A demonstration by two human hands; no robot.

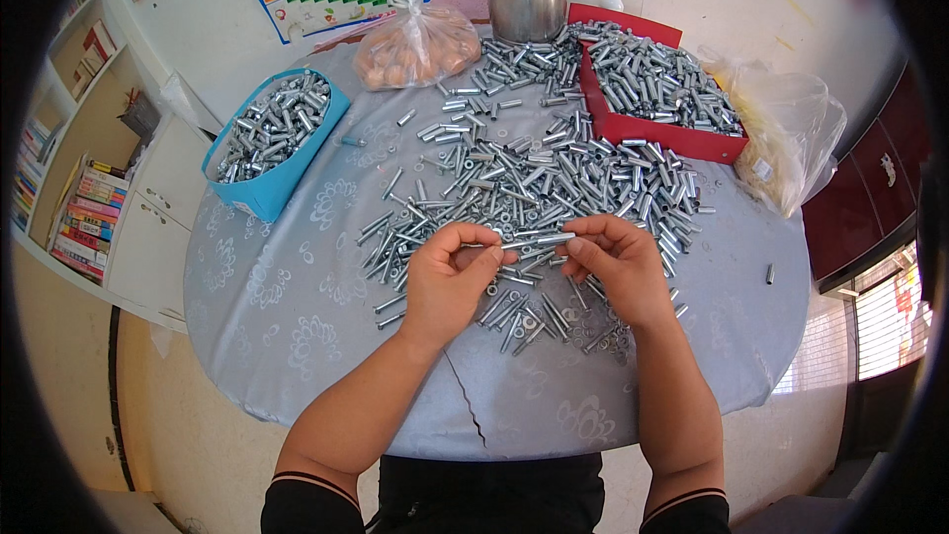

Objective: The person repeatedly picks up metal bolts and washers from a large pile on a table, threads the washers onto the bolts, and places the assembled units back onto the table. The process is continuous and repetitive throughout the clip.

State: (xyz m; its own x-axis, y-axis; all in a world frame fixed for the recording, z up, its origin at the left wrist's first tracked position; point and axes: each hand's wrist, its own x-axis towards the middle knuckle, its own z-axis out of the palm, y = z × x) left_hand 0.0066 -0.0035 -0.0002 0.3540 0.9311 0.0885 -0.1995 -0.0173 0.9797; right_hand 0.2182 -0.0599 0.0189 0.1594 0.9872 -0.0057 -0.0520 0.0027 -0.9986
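Observation:
Over the near part of a heap of metal parts, both hands are raised with their fingertips pinched. Between them lies a silvery expansion bolt (542,240), roughly level. My left hand (443,282) is closed at its thinner left end, and my right hand (625,262) is closed at the thicker sleeve end on the right. Fingers cover both tips, so I cannot see how far the sleeve sits on the bolt. Below and beyond the hands spreads the heap of metal sleeves (633,173), with bolts, washers and nuts among them.
A teal box (265,198) of metal parts stands at the left, a red box (672,143) of them at the back right. Behind are a bag of brownish round things (415,54) and a steel pot (529,0). A clear plastic bag (791,129) lies right. The round table (287,336) has a grey cloth.

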